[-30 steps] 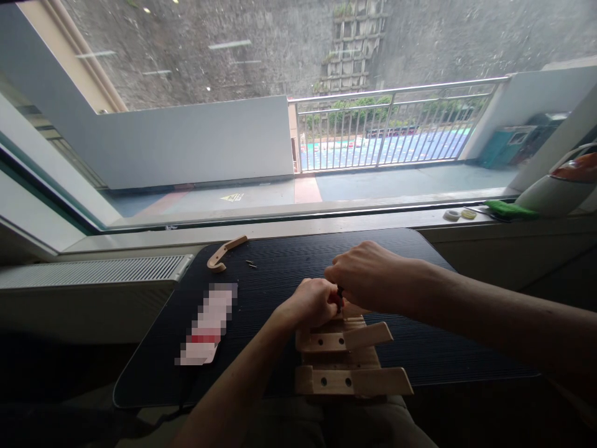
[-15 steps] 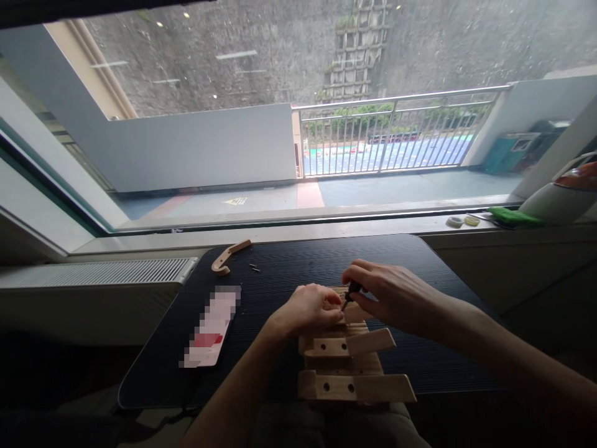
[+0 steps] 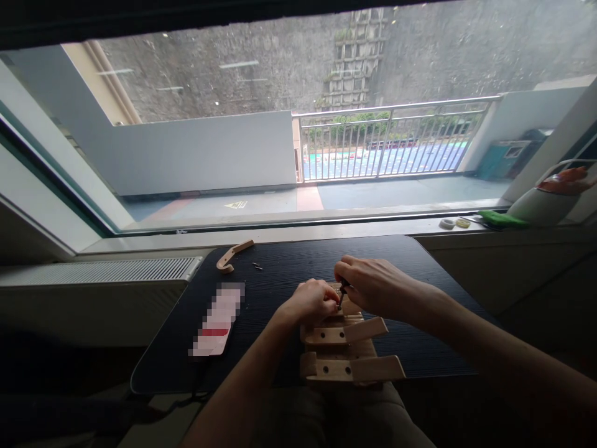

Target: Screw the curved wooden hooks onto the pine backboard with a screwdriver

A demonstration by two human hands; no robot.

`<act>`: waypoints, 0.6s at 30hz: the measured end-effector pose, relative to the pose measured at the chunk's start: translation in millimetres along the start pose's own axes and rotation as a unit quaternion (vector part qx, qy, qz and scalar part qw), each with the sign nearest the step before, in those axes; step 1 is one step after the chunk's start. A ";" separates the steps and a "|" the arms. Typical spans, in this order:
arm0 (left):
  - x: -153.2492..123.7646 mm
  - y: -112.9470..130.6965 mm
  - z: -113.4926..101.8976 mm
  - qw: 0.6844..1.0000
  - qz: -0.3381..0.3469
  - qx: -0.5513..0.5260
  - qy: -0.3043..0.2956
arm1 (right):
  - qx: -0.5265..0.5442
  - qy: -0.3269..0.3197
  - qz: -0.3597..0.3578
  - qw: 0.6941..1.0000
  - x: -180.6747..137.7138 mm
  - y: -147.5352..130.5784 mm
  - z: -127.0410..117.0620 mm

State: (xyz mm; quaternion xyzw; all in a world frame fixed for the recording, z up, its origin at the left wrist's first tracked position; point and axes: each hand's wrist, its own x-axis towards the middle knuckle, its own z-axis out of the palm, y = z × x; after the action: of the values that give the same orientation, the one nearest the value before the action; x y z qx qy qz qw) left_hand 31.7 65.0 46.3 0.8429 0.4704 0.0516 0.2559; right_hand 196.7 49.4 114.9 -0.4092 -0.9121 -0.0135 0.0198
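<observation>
In the head view, it was all happening just below the centre of the frame! The right hand [image 3: 373, 283] was clamped on a screwdriver [image 3: 344, 291], its shaft slanting down to a wooden hook [image 3: 353, 306] partly covered by the hands. Right there beside the tip, the left hand [image 3: 312, 300] had its fingers bunched close; whether they pinched anything, I could not tell.

Underneath lay the slatted wooden board [image 3: 338, 352], at the lower centre, and across it, nearer the bottom, sat two more hooks: the middle hook [image 3: 333, 336] and the front hook [image 3: 338, 371], each showing two dark holes.

Over to the left of centre, on the black worktop [image 3: 280, 261], a loose hook [image 3: 233, 254] lay near some slim metal fasteners [image 3: 257, 266], too small to identify, with a phone [image 3: 217, 333] below them, its screen blurred out.
</observation>
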 end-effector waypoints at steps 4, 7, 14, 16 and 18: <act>2.4 -3.4 2.5 1.000 0.005 0.007 0.013 | -0.043 -0.026 -0.014 0.999 6.5 -3.7 -9.3; 3.7 -6.0 4.0 0.999 0.024 0.006 0.027 | -0.061 -0.053 -0.003 0.997 11.2 -4.6 -13.0; 5.0 -3.5 2.9 0.999 0.026 0.034 0.017 | -0.048 -0.040 0.014 0.998 11.6 -0.8 -10.1; 7.7 0.1 2.2 0.998 0.012 0.056 0.014 | -0.053 -0.043 0.007 0.998 11.9 -1.2 -10.5; 11.5 4.1 2.3 0.997 -0.007 0.081 0.020 | -0.061 -0.058 0.003 0.996 13.3 -2.4 -12.7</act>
State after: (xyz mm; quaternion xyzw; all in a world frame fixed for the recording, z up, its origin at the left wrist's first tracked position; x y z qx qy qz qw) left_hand 41.9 71.8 44.5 0.8563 0.4840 0.0283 0.1779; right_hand 186.4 57.3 128.2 -0.4129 -0.9078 -0.0455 -0.0579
